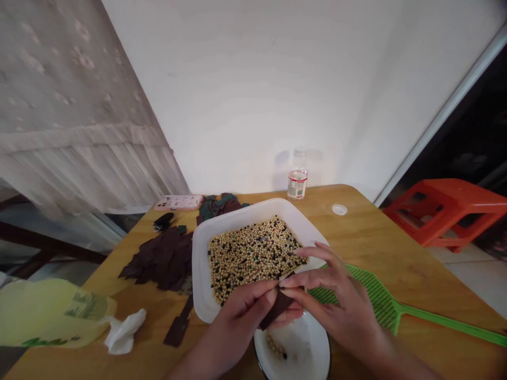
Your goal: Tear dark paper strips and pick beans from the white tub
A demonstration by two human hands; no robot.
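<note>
My left hand (pixel 247 311) grips a dark brown flat strip (pixel 278 311) between thumb and fingers, over the near edge of a white tub. With thumb and forefinger closed at the strip's top edge, my right hand (pixel 336 290) holds it from the other side, its other fingers raised. A tiny dark bit shows at the fingertips, too small to name. The white tub (pixel 200 253) contains many cream and black bead-like balls (pixel 253 253). Below the hands sits a white bowl (pixel 312 351) with some of these balls inside.
Left of the tub lie a pile of dark brown pieces (pixel 162 258), a phone (pixel 178 202), a crumpled tissue (pixel 124 332) and a yellowish plastic bag (pixel 47 314). A green fly swatter (pixel 396 306) lies right, a bottle (pixel 298 179) and white cap (pixel 339 209) behind. An orange stool (pixel 447 206) stands beyond the table.
</note>
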